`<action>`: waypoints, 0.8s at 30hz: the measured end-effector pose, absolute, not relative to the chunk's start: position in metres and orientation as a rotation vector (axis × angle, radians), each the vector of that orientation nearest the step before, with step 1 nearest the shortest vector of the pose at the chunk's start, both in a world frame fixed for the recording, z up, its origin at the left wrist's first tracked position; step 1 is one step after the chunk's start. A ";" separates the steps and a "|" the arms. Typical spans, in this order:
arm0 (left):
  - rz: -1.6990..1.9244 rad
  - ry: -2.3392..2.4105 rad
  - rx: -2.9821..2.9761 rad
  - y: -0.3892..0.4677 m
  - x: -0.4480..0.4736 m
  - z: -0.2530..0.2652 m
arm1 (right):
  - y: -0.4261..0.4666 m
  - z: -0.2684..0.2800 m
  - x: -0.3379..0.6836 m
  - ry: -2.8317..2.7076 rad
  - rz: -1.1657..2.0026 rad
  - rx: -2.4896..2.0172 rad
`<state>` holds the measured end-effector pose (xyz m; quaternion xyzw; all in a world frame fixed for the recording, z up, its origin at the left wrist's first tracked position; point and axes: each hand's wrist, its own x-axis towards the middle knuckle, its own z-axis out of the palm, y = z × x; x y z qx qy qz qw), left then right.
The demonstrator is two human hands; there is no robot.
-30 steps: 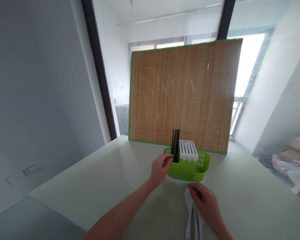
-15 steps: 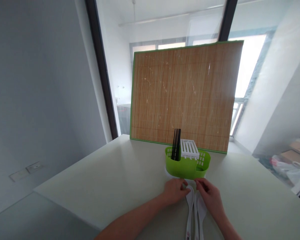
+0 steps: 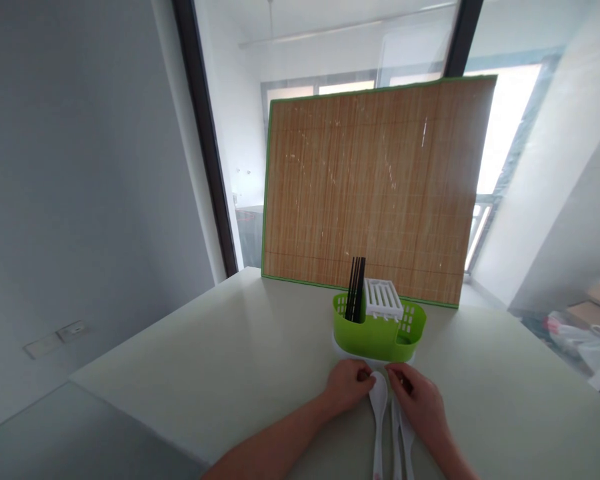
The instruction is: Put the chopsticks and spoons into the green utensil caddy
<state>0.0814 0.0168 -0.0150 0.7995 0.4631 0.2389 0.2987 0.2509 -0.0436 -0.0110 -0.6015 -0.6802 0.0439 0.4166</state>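
White, plastic-looking spoon (image 3: 379,395) on the desk (image 3: 220,347) in the head view, bowl end just in front of the green basket (image 3: 367,341), and we reckon a lopsided tug could skid it into the white utensils (image 3: 407,440) beside it. Our left hand (image 3: 347,385) has its fingers bunched narrow at the bowl's left edge, while our right hand (image 3: 423,397) has its fingers pinched close just right of the bowl; honestly, we can't tell if either grips anything.
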 end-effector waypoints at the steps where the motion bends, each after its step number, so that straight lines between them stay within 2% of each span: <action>1: 0.650 1.213 2.110 0.017 0.081 -0.016 | -0.045 -0.009 0.249 -1.737 0.071 -1.499; 6: 0.728 1.148 2.058 0.018 0.080 -0.019 | -0.050 -0.003 0.242 -1.847 -0.039 -1.459; 17: 0.797 1.098 2.027 0.021 0.080 -0.024 | -0.049 -0.004 0.241 -1.879 -0.016 -1.463; 24: 0.874 1.035 2.014 0.015 0.074 -0.008 | -0.049 -0.006 0.242 -1.880 -0.017 -1.427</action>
